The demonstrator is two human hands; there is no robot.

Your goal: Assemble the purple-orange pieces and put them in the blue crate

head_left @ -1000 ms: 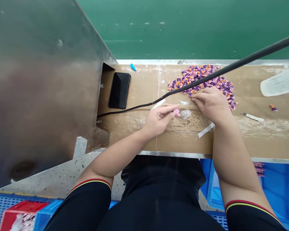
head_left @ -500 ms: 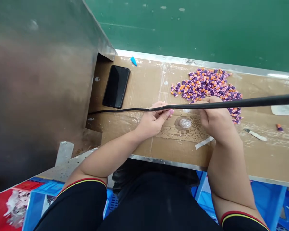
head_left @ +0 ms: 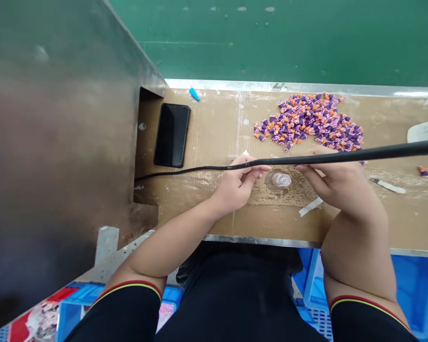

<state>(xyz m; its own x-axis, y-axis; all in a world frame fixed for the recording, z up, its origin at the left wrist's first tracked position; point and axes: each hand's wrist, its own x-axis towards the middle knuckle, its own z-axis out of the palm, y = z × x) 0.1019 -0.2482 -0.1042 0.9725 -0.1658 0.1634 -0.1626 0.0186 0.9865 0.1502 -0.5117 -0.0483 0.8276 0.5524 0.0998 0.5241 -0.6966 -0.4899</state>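
My left hand (head_left: 237, 187) is over the cardboard-covered table, thumb and fingers pinched together. Whatever sits in that pinch is too small to make out. To its right, my right hand (head_left: 342, 183) has thumb and fingertips closed, partly hidden by a black cable (head_left: 306, 160) that crosses the view in front of both hands. Between the hands a small clear cup (head_left: 281, 180) stands on a wet, speckled patch. Beyond my right hand lies a heap of small purple, orange and pink bow-shaped pieces (head_left: 306, 118).
A black phone (head_left: 171, 135) lies at left by a metal cabinet (head_left: 64, 142), with a blue cap (head_left: 194, 94) behind it. On the right are a white-handled blade (head_left: 388, 185), a single loose piece (head_left: 423, 171) and a white tray (head_left: 426, 130). A whitish strip (head_left: 310, 207) lies near the front edge.
My right hand has moved back from the heap, toward me, its fingertips now just right of the cup. My left hand has come slightly nearer the cup. The view has shifted a little.
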